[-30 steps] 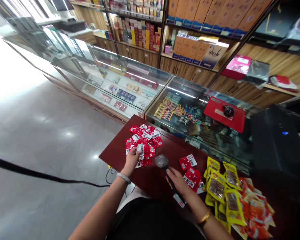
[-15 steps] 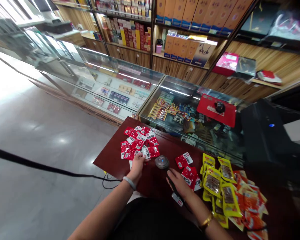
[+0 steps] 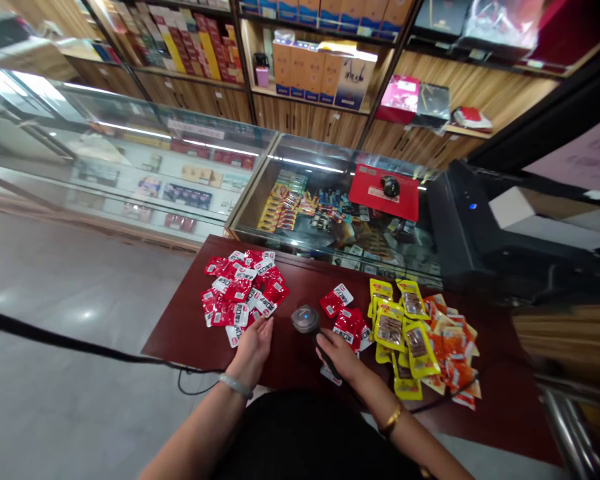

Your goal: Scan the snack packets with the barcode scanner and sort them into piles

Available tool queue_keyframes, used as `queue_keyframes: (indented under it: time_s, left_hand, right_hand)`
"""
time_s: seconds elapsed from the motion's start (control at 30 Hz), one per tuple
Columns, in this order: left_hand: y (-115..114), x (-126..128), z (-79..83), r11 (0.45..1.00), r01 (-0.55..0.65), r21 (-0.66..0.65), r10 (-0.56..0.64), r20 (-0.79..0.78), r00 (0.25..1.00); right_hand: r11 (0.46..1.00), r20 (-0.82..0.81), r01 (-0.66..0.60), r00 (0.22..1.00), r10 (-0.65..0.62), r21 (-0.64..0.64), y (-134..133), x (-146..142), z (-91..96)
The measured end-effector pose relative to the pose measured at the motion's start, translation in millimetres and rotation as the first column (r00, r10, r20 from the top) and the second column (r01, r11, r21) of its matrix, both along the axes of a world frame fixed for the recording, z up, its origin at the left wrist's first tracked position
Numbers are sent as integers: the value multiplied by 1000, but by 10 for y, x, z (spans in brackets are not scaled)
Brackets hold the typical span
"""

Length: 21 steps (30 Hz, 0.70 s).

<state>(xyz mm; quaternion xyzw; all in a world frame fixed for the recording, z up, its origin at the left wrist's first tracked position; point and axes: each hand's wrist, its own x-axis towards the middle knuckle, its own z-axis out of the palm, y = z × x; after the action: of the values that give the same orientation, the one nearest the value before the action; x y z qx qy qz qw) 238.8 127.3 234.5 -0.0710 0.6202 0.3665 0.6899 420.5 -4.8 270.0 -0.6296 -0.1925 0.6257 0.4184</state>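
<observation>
My right hand [image 3: 339, 355] is wrapped round the handle of a dark handheld barcode scanner [image 3: 305, 320], whose rounded head shows a small blue light. At the near edge of a pile of red-and-white snack packets [image 3: 237, 290] is my left hand [image 3: 254, 343], its fingers stretched out and no packet visible in it. A smaller group of red packets [image 3: 347, 323] lies just beyond my right hand, partly hidden by it. To the right are yellow snack packets [image 3: 390, 327] with clear windows, and orange packets [image 3: 455, 347] beside them.
Everything lies on a dark red-brown table [image 3: 180, 327]. Behind it stands a glass display counter [image 3: 260, 180] with a red mat [image 3: 405, 203] and a black mouse [image 3: 390, 187] on top. A black machine [image 3: 463, 227] is at the right. A black cable [image 3: 105, 347] crosses on the left.
The view has swung right, so everything appears further left. My left hand has drawn back slightly from the red pile and turned its palm inward. The scanner stays in my right hand.
</observation>
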Motion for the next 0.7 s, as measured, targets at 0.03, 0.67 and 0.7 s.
queue_keyframes:
  time_s: [0.03,0.67,0.7]
  left_hand:
    - [-39,16,-6,1000,31,1,-31,-22,999]
    - [198,1877,-132,-343,884,-319,-316,-847,-428]
    - [229,1832,-168,-333,902,-274,-373,-840,-393]
  right_hand:
    - [1000,5,23,1000,-23,3,-36,34,-7]
    - [919,-52,383,920,-389,-96,-779,555,-37]
    - [919,-52,382,920,-388,-98,-783,549,-28]
